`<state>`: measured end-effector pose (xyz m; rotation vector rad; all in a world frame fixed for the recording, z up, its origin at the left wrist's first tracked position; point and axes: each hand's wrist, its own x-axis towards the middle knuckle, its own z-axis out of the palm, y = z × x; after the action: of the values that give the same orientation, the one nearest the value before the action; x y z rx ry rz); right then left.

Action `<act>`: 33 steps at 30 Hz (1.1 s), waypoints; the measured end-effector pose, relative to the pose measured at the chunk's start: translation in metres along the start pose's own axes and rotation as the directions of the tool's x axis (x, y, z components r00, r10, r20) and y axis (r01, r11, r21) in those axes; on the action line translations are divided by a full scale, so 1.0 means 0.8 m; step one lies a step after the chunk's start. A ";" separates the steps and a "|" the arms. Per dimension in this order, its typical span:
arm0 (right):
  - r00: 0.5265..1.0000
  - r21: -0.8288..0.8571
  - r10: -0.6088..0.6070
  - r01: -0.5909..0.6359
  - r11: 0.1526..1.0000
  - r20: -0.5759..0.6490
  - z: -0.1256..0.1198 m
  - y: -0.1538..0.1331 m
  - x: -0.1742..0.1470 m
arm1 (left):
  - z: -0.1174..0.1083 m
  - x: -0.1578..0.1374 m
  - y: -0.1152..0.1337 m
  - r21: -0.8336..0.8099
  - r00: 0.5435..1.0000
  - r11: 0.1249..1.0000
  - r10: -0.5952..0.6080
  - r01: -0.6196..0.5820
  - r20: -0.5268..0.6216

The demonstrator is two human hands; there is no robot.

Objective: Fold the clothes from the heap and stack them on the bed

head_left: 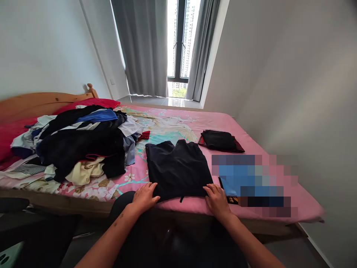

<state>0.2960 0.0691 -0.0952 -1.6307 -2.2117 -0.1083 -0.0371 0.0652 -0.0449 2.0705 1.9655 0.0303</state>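
A pair of black shorts (pixel 178 171) lies spread on the bed, its two leg ends pointing away from me. A short dark cord hangs from the waist edge near me. My left hand (pixel 145 195) is closed at the near left corner of the shorts, fingers over the cloth and thumb at its edge. At the opposite near corner, my right hand (pixel 217 199) grips the waist in the same way. Part of the cloth under the fingers is hidden.
A large heap of mixed clothes (pixel 80 145) covers the bed's left side. Folded dark clothes (pixel 220 140) lie at right, behind a partly blurred blue pile (pixel 228 186). The pink bed sheet (pixel 301 204) reaches the bed's near edge. A wooden headboard (pixel 41 102) stands left.
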 end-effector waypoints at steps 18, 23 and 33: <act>0.975 0.038 0.216 -0.218 0.975 0.057 0.026 0.045 0.029 | 0.105 0.019 0.027 -0.190 0.870 0.979 -0.159 0.076 -0.467; 0.950 -0.014 0.311 -0.311 0.950 0.034 0.031 0.048 0.013 | 0.107 0.017 0.023 -0.184 0.849 0.982 -0.126 0.034 -0.514; 0.803 0.052 0.500 -0.543 0.838 0.323 0.018 0.042 0.014 | 0.090 0.018 0.024 -0.216 0.900 0.966 -0.218 0.143 -0.378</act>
<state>0.3207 0.0940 -0.1103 -2.2235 -1.8103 0.4692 -0.0020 0.0647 -0.1121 1.8630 2.2794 0.6194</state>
